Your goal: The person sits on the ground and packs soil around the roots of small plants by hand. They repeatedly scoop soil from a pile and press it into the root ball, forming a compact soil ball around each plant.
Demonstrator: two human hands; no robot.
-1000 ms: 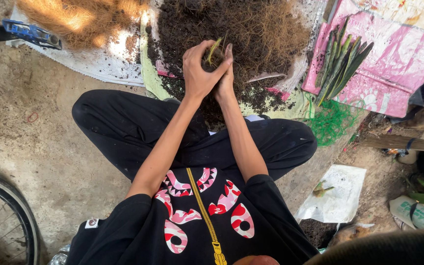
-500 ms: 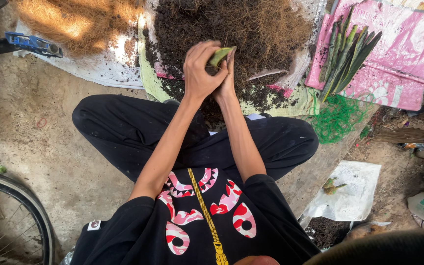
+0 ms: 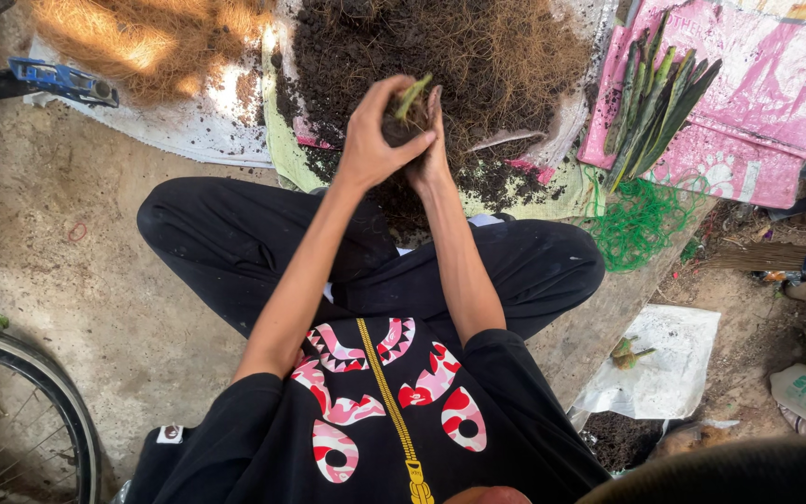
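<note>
Two hands, my left hand [image 3: 370,140] and right hand [image 3: 433,149] clenched together around a green cutting [image 3: 412,93], leaf poking out between fingers [image 3: 403,147] toward twelve o'clock, soil heap [image 3: 478,56] beyond.

The person wears a black short-sleeved top [image 3: 375,429] whose sleeves end above the elbows, leaving both forearms bare. Down the middle of its front runs a yellow zip [image 3: 386,392] with a yellow pull at the lower end. On either side of the zip sit curved pink, red and white patches, patterned like camouflage and edged in white. The trousers [image 3: 235,243] are plain black and loose, with a few pale specks of dust on the cloth.
</note>
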